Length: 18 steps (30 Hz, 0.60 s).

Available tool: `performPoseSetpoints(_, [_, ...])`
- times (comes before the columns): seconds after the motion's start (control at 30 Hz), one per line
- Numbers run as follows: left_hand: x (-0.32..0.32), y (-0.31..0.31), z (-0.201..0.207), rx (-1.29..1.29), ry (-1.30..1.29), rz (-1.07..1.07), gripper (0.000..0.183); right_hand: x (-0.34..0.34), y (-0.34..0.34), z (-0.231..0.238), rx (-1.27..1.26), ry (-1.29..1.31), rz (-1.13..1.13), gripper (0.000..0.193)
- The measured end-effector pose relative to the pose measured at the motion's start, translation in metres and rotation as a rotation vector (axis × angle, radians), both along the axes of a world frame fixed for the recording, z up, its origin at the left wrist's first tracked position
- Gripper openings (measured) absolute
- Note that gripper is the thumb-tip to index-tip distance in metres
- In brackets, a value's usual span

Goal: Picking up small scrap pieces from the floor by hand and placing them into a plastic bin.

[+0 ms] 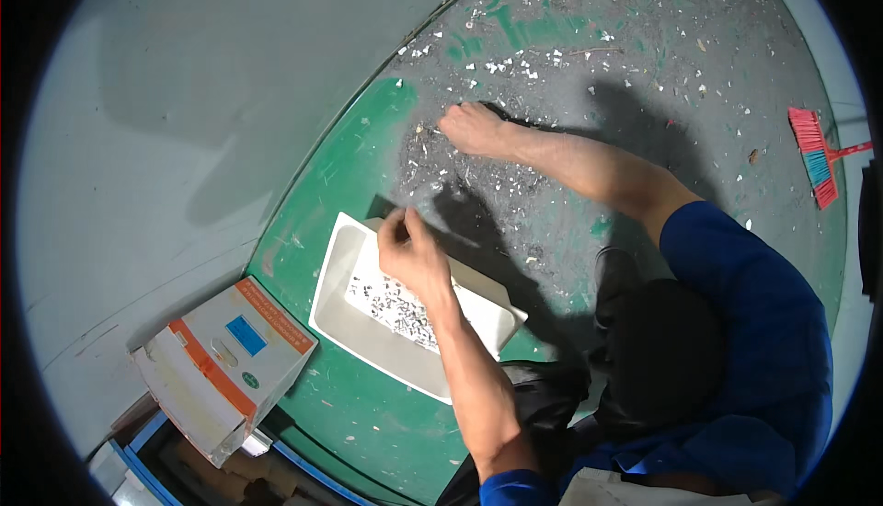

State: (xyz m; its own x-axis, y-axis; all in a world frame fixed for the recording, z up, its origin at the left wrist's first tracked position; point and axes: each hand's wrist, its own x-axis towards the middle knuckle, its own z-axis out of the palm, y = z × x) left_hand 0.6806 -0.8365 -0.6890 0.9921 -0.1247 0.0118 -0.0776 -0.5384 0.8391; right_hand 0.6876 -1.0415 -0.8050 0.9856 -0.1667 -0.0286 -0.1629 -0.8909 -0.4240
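Observation:
My left hand (410,250) is above the far rim of a white plastic bin (336,271), its thumb and fingers drawn together in a pinch. Whatever lies between those fingertips, if anything, is too small to make out. Many small dark and silvery bits (395,311) lie on the bin's floor. Farther off, my right hand (471,129) reaches down to the littered ground with its fingers curled closed. Its fingertips are hidden, so I cannot see what they hold. Grey dirt and small scraps (428,166) surround that hand.
A white and orange cardboard box (225,359) stands left of the bin, by a blue-edged container (303,465). A grey wall (212,92) borders the green floor (317,175). White scraps (515,69) lie scattered ahead. A red and blue broom (815,158) is at far right.

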Motion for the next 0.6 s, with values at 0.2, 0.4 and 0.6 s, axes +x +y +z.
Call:
performPoseSetpoints(0.2, [0.045, -0.052, -0.069, 0.403, 0.089, -0.156, 0.019, -0.034, 0.001, 0.003, 0.201, -0.056, -0.124, 0.015])
performPoseSetpoints(0.4, [0.061, -0.066, -0.105, 0.491, -0.021, -0.175, 0.02, -0.125, -0.039, 0.033, 0.458, -0.114, -0.367, 0.018])
performPoseSetpoints(0.6, [0.064, -0.075, -0.103, 0.584, 0.031, -0.213, 0.021, -0.174, -0.039, 0.043, 0.638, -0.01, -0.362, 0.015])
